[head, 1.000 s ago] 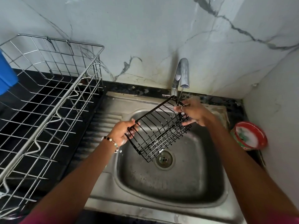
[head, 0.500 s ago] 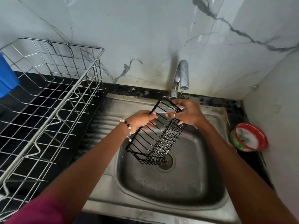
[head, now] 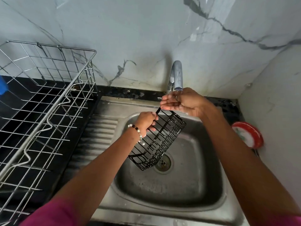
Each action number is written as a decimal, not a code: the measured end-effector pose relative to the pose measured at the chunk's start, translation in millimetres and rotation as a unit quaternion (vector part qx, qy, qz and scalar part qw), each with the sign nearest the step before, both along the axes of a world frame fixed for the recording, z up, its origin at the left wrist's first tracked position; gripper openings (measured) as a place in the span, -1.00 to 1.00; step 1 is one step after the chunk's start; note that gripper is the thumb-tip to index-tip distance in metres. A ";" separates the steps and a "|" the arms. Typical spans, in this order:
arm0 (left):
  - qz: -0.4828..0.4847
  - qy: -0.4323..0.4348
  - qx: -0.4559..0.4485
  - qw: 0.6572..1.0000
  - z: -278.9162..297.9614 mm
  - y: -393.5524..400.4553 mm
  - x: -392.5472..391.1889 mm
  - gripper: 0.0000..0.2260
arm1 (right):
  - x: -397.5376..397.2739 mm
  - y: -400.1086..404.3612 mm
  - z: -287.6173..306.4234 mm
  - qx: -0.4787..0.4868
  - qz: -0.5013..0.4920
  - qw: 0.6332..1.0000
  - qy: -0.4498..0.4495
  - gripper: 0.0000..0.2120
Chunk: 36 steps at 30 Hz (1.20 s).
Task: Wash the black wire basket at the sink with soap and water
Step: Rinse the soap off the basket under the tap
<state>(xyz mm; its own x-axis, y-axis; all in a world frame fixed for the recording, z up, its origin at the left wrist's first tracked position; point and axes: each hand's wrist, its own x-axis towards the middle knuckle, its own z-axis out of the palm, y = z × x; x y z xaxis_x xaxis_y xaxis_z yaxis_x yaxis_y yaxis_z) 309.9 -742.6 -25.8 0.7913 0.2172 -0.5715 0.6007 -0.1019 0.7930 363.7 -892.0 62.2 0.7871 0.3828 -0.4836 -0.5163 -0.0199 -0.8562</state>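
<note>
The black wire basket [head: 160, 141] hangs tilted over the steel sink [head: 169, 207], its lower end above the drain [head: 162, 162]. My left hand [head: 146, 120] grips the basket's upper rim. My right hand [head: 180, 101] is apart from the basket, held palm up with fingers nearly straight just under the spout of the chrome tap [head: 176, 75]. I cannot tell whether water is running. A red round soap tub [head: 247, 134] with pale paste sits on the counter right of the sink.
A large steel wire dish rack [head: 42, 111] stands on the black counter to the left, beside the sink's ribbed drainboard [head: 99, 131]. A blue object [head: 2, 86] shows at the far left edge. Marble walls close the back and right.
My right hand has let go of the basket and risen under the tap spout. My left hand now holds the basket alone, which has swung more upright over the drain.
</note>
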 end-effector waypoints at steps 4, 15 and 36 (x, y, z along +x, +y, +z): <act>-0.013 0.025 -0.034 0.999 4.9 -0.2 2.6 -0.68 | 4.9 2.2 4.4 -0.099 0.001 0.995 -0.025 -0.85; -0.049 0.082 -0.142 0.985 14.3 -1.2 -2.9 -0.66 | 4.8 -7.7 14.8 -0.043 0.048 0.998 -0.013 -0.82; 0.017 0.082 -0.126 0.989 23.7 -16.3 0.6 -0.40 | 7.8 -1.9 5.0 0.001 0.034 0.999 0.020 -0.79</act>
<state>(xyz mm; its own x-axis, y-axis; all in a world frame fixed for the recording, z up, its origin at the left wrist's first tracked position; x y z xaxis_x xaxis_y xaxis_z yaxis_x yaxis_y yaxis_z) 310.5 -758.9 -2.1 0.6788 0.0760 -0.7304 0.7225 0.1088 0.6827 371.5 -893.8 67.2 0.7395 0.4348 -0.5138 -0.5477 -0.0549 -0.8348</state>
